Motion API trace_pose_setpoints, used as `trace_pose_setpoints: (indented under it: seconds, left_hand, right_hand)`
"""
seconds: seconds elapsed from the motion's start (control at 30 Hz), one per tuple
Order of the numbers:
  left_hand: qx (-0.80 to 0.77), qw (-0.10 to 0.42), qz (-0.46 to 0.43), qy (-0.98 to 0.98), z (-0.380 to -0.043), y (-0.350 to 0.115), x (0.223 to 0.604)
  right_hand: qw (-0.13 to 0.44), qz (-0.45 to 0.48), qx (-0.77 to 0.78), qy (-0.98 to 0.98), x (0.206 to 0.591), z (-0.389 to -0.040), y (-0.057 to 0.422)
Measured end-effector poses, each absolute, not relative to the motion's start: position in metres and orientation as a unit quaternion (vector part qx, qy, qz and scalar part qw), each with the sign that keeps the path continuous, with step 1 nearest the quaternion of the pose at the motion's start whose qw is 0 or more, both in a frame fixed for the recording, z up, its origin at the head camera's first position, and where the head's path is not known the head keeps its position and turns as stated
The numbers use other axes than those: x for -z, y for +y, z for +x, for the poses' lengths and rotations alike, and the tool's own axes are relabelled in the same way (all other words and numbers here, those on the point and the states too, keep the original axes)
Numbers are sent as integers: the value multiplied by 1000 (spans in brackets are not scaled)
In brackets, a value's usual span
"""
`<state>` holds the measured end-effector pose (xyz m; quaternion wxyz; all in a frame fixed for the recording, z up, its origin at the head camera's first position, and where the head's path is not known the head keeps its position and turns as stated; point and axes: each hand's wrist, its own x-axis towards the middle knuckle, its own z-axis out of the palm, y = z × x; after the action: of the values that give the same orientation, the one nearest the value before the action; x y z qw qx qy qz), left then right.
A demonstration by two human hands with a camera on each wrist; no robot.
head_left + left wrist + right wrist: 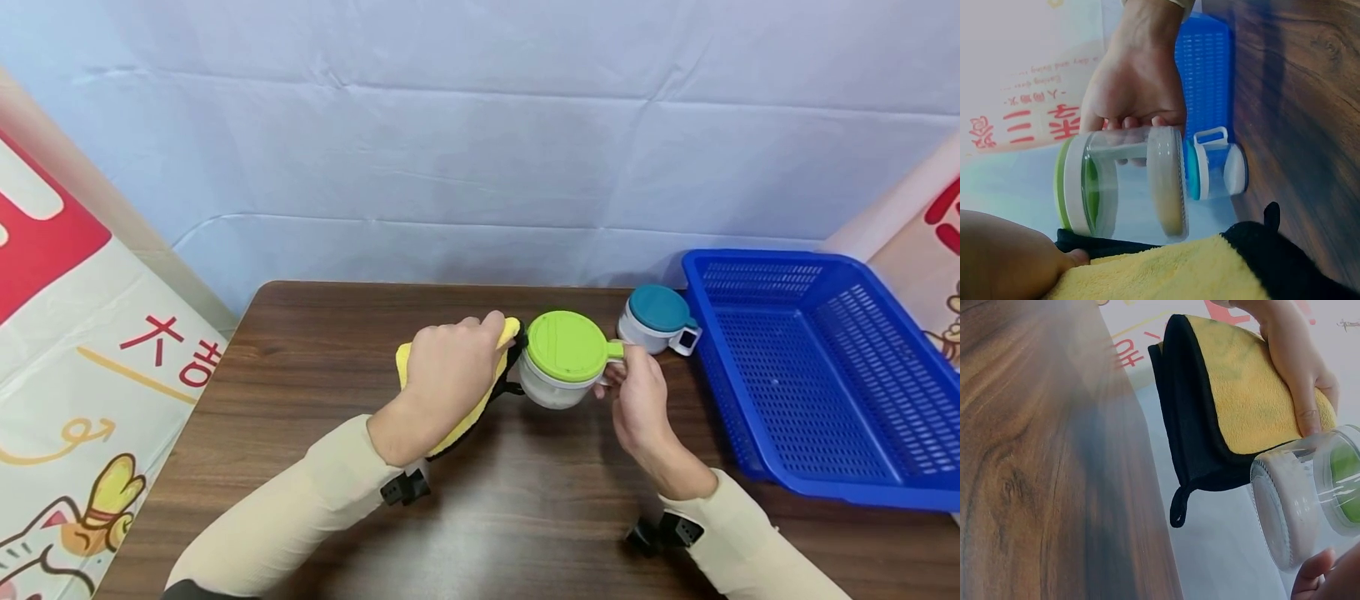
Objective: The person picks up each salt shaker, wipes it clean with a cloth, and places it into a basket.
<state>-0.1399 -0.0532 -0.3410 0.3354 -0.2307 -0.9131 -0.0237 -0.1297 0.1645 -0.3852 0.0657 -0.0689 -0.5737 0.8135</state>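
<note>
My right hand [643, 392] grips the handle of a clear seasoning jar [1132, 181] with a lime-green lid [566, 346] and a white collar. Pale contents lie at the jar's bottom, and it is held up off the table. In my left hand [450, 358] is a folded yellow cleaning cloth [1241, 394] with black lining, black edging and a small hanging loop. The cloth's edge is right at the jar's left side. In the left wrist view, the right hand's fingers [1129, 122] curl behind the jar at its handle.
A second seasoning jar [657, 308] with a teal lid and white handle stands at the table's back right. Beside it is a blue plastic basket [847, 492] with perforated walls. The brown wooden table [322, 350] ends at a pale cloth backdrop [420, 167].
</note>
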Motion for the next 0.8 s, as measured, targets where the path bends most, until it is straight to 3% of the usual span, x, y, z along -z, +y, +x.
trace_pose_setpoints:
  seconds: [0.8]
  left_hand:
    - [23,297,-213,-931,-146,-60,340]
  right_hand:
    - [63,-86,-810,-576,380,-131,164]
